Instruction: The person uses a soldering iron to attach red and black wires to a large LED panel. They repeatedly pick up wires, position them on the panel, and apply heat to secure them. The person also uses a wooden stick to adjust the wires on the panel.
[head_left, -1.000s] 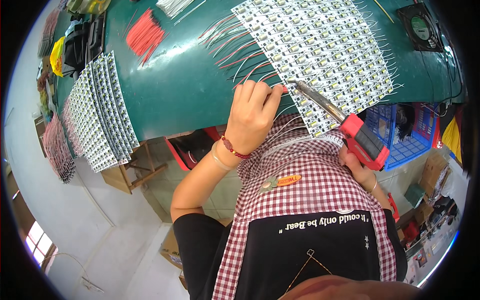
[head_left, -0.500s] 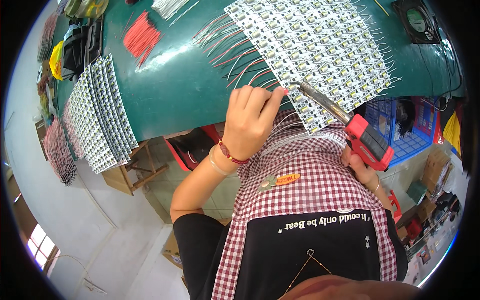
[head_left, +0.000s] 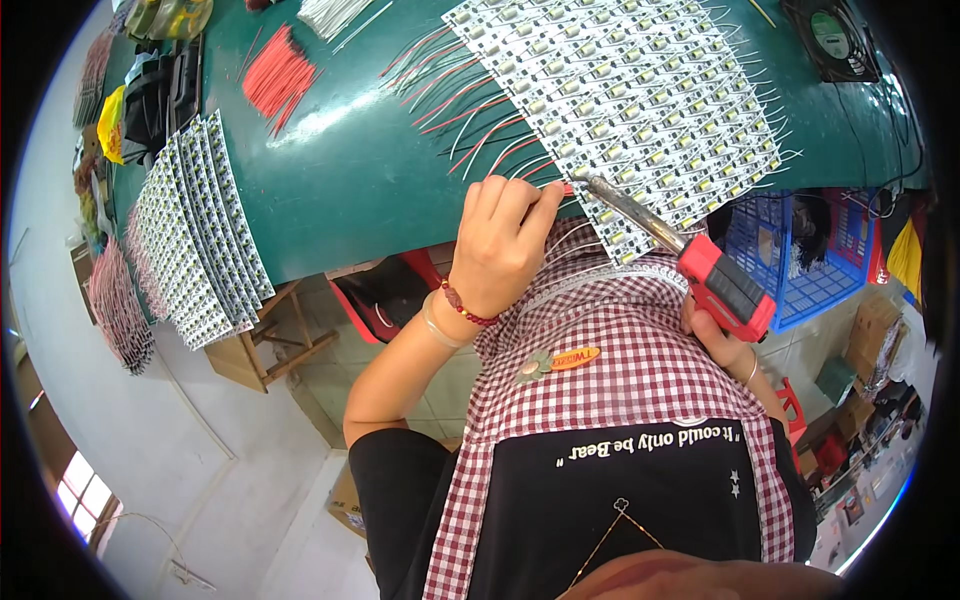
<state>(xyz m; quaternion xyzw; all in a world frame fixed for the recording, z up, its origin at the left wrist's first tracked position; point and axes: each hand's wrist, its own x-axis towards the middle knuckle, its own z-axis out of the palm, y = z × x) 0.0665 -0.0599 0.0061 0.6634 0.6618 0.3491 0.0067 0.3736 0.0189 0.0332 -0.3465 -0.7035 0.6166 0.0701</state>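
Two hands work at the near edge of the LED strip panel (head_left: 640,100) on the green bench (head_left: 350,180). Left hand (head_left: 500,245) fingers pinched narrow on a red wire (head_left: 520,150), prob. to steady its end at the pad. Right hand (head_left: 725,345) wrapped round the red soldering iron (head_left: 690,255), tip touching the panel edge beside the wire end.

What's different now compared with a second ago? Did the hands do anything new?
Very little changed. The left hand stayed pinched at the near edge of the white strip panel, shifting only slightly, fingertips next to the soldering iron's metal tip. The right hand kept its grip on the red soldering iron, held at the same slant. Nothing was picked up or released; the red wires and stacked panels lay unmoved.
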